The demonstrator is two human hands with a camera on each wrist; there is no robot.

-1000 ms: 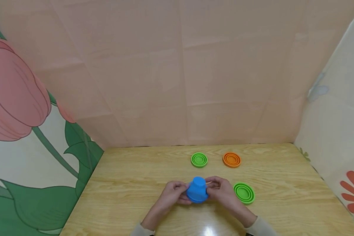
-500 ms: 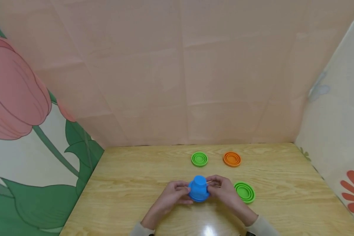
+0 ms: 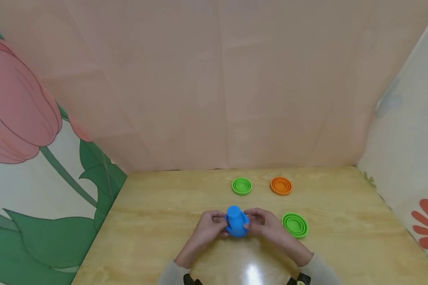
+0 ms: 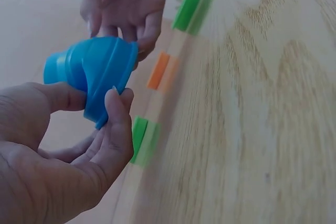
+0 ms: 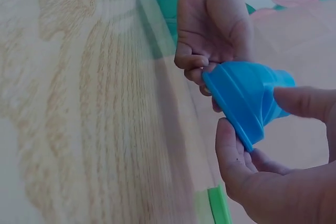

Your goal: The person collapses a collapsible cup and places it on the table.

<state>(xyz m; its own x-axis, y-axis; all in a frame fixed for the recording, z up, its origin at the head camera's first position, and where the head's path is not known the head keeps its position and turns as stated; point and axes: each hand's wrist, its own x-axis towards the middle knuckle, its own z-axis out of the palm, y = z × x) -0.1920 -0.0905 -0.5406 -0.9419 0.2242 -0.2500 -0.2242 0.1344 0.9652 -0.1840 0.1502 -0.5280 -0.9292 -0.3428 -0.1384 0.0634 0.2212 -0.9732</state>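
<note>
Both hands hold a blue collapsible cup [image 3: 236, 222] above the table, its narrow end up and its wide rim down. From the left side my left hand [image 3: 207, 229] pinches the cup's wall and rim between thumb and fingers. On the opposite side my right hand [image 3: 267, 226] does the same, its thumb pressing into the wall. The wrist views show the blue cup's wall [image 4: 100, 69] folded unevenly, with a dent beside each thumb. Its wide rim [image 5: 228, 111] faces the wooden table, and its inside is hidden.
A flat green collapsed cup [image 3: 295, 225] lies just right of my right hand. Farther back are another green collapsed cup [image 3: 241, 186] and an orange one [image 3: 281, 186]. The wooden table [image 3: 157, 206] ends at a pink backdrop [image 3: 178, 99].
The cup's narrow part has come up taller and its sides are squeezed inward. Cup and hands have shifted slightly left, and the right thumb now lies on its front. The head view has tilted slightly.
</note>
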